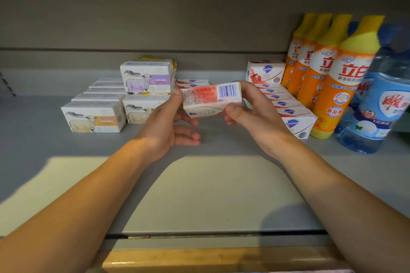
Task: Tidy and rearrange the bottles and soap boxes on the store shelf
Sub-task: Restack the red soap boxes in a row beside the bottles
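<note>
Two hands up over the grey shelf (pixel 66 150), both on one white-and-red soap box (pixel 211 99) held in the air, barcode face toward the camera. Right hand (pixel 250 115) grips the box's right end, thumb on the near face, fingers curled behind. Left hand (pixel 164 126) pinches the left end with thumb and a fingertip; its other fingers hang loosely curled under it, holding nothing.

Surroundings:
- Behind the held box, flat on the shelf: a short run of matching red-and-white boxes (pixel 192 83), partly hidden by the box and left hand.
- Right of the hands: a row of white shield-logo boxes (pixel 295 121) running front to back, one pomegranate-print box (pixel 265 72) standing upright at its far end. Right hand covers part of this row.
- Just beside that row: four orange bottles (pixel 332 86) with yellow caps, packed in a line, touching.
- Far right: a blue bottle (pixel 377 108), more blue behind it, blurred.
- Left: sheep-print boxes (pixel 94 116) in a row going back, a second row beside it with a purple-label sheep box (pixel 147 77) stacked on top; something yellow behind that, unclear.
- Shelf front edge: tan strip (pixel 210 258).
</note>
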The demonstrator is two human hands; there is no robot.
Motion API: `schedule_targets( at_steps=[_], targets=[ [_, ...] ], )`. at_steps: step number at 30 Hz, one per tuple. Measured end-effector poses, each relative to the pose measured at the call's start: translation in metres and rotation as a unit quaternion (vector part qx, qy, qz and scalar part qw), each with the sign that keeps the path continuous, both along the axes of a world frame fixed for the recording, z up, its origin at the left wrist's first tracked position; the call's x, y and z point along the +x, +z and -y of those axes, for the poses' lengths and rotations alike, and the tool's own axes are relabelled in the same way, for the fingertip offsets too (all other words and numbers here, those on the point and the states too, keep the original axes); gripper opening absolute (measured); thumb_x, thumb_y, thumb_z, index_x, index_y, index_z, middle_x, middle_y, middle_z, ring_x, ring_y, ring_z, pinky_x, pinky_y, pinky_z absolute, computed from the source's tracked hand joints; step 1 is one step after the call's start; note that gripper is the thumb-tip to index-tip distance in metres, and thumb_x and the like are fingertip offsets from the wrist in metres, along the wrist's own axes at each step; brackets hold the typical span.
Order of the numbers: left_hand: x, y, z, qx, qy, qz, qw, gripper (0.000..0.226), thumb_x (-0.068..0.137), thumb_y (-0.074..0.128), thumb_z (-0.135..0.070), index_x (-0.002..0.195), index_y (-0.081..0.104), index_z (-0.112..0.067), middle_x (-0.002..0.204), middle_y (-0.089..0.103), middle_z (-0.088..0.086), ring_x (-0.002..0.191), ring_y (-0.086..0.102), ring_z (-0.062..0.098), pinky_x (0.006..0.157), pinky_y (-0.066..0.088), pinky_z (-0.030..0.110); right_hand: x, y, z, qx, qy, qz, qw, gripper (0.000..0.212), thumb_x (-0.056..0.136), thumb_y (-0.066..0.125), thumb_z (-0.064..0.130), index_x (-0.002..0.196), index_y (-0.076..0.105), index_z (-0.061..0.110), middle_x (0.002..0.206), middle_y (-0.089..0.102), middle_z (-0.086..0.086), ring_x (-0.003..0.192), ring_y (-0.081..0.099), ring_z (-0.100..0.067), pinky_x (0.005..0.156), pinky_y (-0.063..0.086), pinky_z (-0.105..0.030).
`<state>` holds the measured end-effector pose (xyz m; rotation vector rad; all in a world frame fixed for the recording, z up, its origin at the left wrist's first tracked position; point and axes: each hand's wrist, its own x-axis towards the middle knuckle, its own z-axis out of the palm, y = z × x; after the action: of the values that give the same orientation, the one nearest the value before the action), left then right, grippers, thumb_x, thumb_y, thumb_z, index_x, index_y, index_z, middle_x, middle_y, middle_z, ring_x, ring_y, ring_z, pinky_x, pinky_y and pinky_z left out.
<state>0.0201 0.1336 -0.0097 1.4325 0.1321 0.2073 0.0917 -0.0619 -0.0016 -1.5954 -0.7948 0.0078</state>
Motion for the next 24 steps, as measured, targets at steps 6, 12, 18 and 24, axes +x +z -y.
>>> schedule_targets(
  at_steps=[6,12,18,24],
  targets=[
    [0.0,-0.001,0.005,-0.067,-0.032,0.047,0.996,0.029,0.095,0.05,-0.044,0.119,0.063,-0.037,0.093,0.074,-0.001,0.064,0.07,0.026,0.058,0.057,0.036,-0.007,0.005,-0.003,-0.006,-0.043,0.011,0.999,0.011,0.085,0.058,0.043,0.093,0.065,0.043,0.109,0.063,0.022,0.1,0.066,-0.016,0.093,0.053,-0.049],
    [-0.001,0.001,0.005,-0.072,-0.008,0.097,0.993,0.048,0.088,0.059,-0.002,0.132,0.052,-0.018,0.096,0.071,0.011,0.074,0.071,0.028,0.069,0.059,0.038,-0.011,0.006,0.0,-0.008,0.014,0.031,0.999,0.058,0.083,0.06,-0.009,0.122,0.055,0.034,0.135,0.056,0.0,0.118,0.06,-0.012,0.09,0.055,-0.032],
    [-0.003,0.0,0.011,-0.008,0.018,0.108,0.994,0.028,0.092,0.058,-0.006,0.12,0.059,-0.008,0.097,0.074,0.005,0.088,0.071,0.022,0.078,0.06,0.037,-0.012,0.006,-0.001,-0.046,0.0,0.044,0.998,0.078,0.079,0.062,-0.011,0.132,0.044,0.043,0.141,0.046,0.011,0.125,0.055,-0.011,0.097,0.053,-0.035],
    [-0.006,0.002,0.02,0.16,0.074,0.17,0.97,0.038,0.078,0.072,0.007,0.112,0.063,-0.009,0.102,0.072,0.001,0.092,0.069,0.013,0.082,0.056,0.028,-0.013,0.006,-0.001,-0.14,-0.13,0.17,0.967,0.052,0.077,0.078,0.026,0.124,0.057,0.031,0.118,0.054,0.015,0.105,0.05,0.003,0.087,0.04,-0.008]
  ],
)
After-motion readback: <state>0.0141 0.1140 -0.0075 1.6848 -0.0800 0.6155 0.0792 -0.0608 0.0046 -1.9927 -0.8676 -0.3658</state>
